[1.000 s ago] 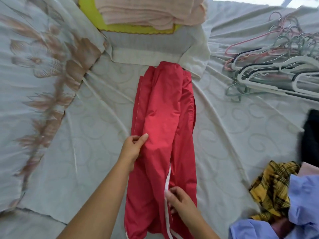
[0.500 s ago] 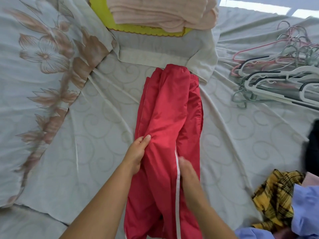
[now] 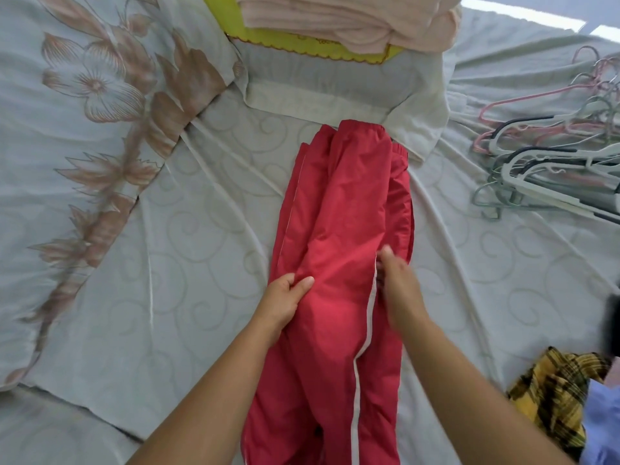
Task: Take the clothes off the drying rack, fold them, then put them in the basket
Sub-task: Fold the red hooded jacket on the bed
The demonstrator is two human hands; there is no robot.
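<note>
Head view, looking down at a bed. Red trousers [image 3: 339, 203] w/ a white side stripe lie lengthwise on a pale swirl-print sheet [image 3: 188, 263]. L hand [image 3: 285, 297] pinches a fold at their left edge; R hand [image 3: 397, 283], blurred, rests on them by the stripe. Top: folded pink stack [image 3: 352, 18]. Right: heap of hangers [image 3: 550, 156]. Bottom right: yellow plaid garment [image 3: 553, 397] touching a blue one [image 3: 604, 421].

Bare left hand [image 3: 283, 302] and right hand [image 3: 397, 283], bare forearms [image 3: 214, 384] unsleeved, short-nailed fingers [image 3: 302, 283]
</note>
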